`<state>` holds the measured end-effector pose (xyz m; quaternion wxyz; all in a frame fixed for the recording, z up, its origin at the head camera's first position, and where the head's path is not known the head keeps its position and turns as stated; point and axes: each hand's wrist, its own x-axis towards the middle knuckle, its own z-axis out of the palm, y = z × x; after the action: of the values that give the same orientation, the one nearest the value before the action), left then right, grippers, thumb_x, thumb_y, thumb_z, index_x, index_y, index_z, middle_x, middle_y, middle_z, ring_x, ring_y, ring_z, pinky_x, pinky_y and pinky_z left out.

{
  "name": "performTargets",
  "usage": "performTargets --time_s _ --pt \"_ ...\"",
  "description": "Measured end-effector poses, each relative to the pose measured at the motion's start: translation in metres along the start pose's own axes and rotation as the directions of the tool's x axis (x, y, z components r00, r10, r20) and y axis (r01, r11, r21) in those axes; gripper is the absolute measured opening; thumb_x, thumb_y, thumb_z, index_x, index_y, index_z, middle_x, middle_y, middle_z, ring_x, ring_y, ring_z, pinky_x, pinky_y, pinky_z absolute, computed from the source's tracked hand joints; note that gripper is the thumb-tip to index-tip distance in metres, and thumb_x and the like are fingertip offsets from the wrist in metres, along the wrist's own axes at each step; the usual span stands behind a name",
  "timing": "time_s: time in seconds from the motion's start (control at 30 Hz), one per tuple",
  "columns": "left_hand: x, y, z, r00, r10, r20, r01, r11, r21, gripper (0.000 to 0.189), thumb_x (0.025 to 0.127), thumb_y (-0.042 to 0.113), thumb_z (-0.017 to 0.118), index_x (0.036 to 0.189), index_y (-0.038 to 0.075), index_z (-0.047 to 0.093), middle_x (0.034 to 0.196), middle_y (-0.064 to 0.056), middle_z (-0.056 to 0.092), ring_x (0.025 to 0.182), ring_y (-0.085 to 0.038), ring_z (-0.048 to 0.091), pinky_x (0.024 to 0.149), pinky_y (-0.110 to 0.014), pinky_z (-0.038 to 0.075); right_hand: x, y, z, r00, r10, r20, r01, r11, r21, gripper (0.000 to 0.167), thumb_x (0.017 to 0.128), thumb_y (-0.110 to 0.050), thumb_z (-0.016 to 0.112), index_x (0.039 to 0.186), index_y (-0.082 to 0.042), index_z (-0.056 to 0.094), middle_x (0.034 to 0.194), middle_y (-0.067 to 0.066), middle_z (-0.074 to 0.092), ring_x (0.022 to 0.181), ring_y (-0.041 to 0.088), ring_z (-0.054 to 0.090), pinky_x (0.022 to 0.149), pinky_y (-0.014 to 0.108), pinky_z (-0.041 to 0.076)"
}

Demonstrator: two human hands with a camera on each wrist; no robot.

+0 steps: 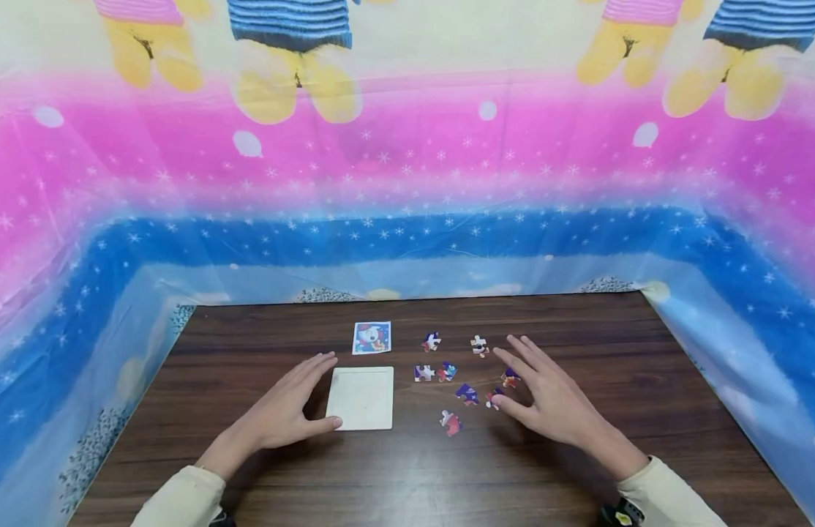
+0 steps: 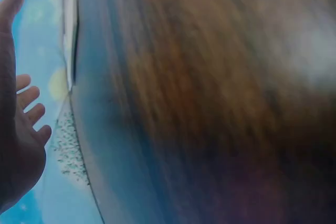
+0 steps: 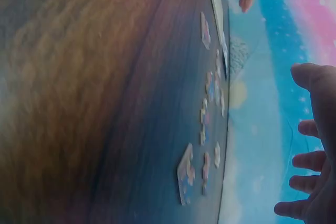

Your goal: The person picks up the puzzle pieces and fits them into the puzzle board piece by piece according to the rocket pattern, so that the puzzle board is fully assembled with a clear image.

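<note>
A pale square puzzle tray (image 1: 360, 399) lies on the table, and my left hand (image 1: 282, 402) is at its left side, thumb by the lower left corner, fingers spread and holding nothing. Right of the tray several loose jigsaw pieces are scattered, among them a purple piece (image 1: 467, 394) and a pink and white piece (image 1: 451, 423). My right hand (image 1: 552, 391) hovers at the right of the pieces with spread fingers and nothing held; its thumb overlaps a red and white piece (image 1: 493, 399). In the right wrist view a jigsaw piece (image 3: 186, 174) lies nearest that hand.
A small picture card (image 1: 372, 338) with a white cartoon animal lies just behind the tray. The dark wooden table (image 1: 407, 476) ends at a patterned cloth (image 1: 407, 241), which hangs along its back and both sides.
</note>
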<state>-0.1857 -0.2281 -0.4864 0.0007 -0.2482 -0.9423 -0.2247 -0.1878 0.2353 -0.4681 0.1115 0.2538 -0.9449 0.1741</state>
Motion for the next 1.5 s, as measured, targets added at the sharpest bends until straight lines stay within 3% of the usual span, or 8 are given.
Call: performTargets --time_s 0.23,0.5,0.77,1.0,1.17,1.4,1.5 --pt "0.006 -0.005 0.006 0.997 -0.034 0.071 0.039 0.997 -0.063 0.110 0.082 0.069 0.074 0.163 0.010 0.027 0.167 -0.015 0.026 0.153 -0.038 0.025 0.114 -0.066 0.030 -0.005 -0.018 0.008 0.999 -0.051 -0.017 0.051 0.997 0.050 0.069 0.094 -0.059 0.067 0.153 -0.026 0.050 0.162 0.005 0.039 0.148 0.034 0.038 0.101 0.061 0.047" --pt "0.014 -0.008 0.010 0.990 -0.035 0.135 0.052 0.990 -0.127 0.113 0.079 0.067 0.078 0.162 0.009 0.028 0.168 -0.013 0.025 0.153 -0.039 0.025 0.114 -0.065 0.030 -0.010 -0.041 0.022 0.995 -0.100 -0.015 0.102 0.985 0.140 0.060 0.091 -0.045 0.076 0.144 -0.022 0.061 0.151 0.006 0.054 0.136 0.031 0.054 0.100 0.058 0.050" --pt "0.016 -0.009 0.011 0.990 -0.024 0.139 0.042 0.991 -0.124 0.108 0.080 0.062 0.080 0.160 0.004 0.033 0.164 -0.017 0.031 0.151 -0.040 0.028 0.114 -0.064 0.032 -0.012 -0.053 0.037 0.994 -0.096 0.044 0.085 0.976 0.198 0.054 0.092 -0.042 0.077 0.138 -0.017 0.066 0.138 0.005 0.064 0.126 0.024 0.062 0.098 0.047 0.054" --pt "0.014 -0.009 0.012 0.989 -0.042 0.140 0.059 0.991 -0.118 0.108 0.080 0.062 0.081 0.159 0.004 0.035 0.164 -0.018 0.031 0.151 -0.041 0.027 0.113 -0.065 0.032 -0.008 -0.057 0.047 0.994 -0.065 0.086 0.044 0.972 0.229 0.046 0.091 -0.039 0.078 0.130 -0.015 0.072 0.125 -0.001 0.072 0.117 0.017 0.067 0.096 0.045 0.055" --pt "0.013 -0.009 0.012 0.989 -0.047 0.142 0.065 0.989 -0.132 0.108 0.080 0.061 0.081 0.159 0.005 0.035 0.165 -0.018 0.030 0.152 -0.041 0.026 0.113 -0.065 0.031 -0.002 -0.060 0.053 0.994 -0.063 0.091 0.043 0.976 0.211 0.036 0.092 -0.034 0.078 0.121 -0.013 0.076 0.117 -0.001 0.075 0.113 0.017 0.069 0.103 0.052 0.050" --pt "0.013 -0.010 0.012 0.989 -0.038 0.141 0.057 0.989 -0.139 0.108 0.080 0.062 0.080 0.159 0.005 0.035 0.165 -0.018 0.029 0.152 -0.041 0.025 0.113 -0.065 0.032 0.003 -0.064 0.061 0.995 -0.082 0.054 0.072 0.985 0.157 0.018 0.089 -0.032 0.080 0.104 -0.021 0.078 0.099 -0.012 0.074 0.094 0.009 0.067 0.084 0.040 0.056" --pt "0.013 -0.009 0.012 0.990 -0.032 0.137 0.051 0.988 -0.143 0.107 0.080 0.061 0.081 0.159 0.003 0.035 0.164 -0.019 0.030 0.151 -0.042 0.026 0.113 -0.066 0.032 0.004 -0.065 0.063 0.996 -0.085 0.042 0.079 0.989 0.124 0.015 0.088 -0.031 0.081 0.100 -0.023 0.077 0.097 -0.013 0.073 0.093 0.011 0.066 0.083 0.039 0.056"
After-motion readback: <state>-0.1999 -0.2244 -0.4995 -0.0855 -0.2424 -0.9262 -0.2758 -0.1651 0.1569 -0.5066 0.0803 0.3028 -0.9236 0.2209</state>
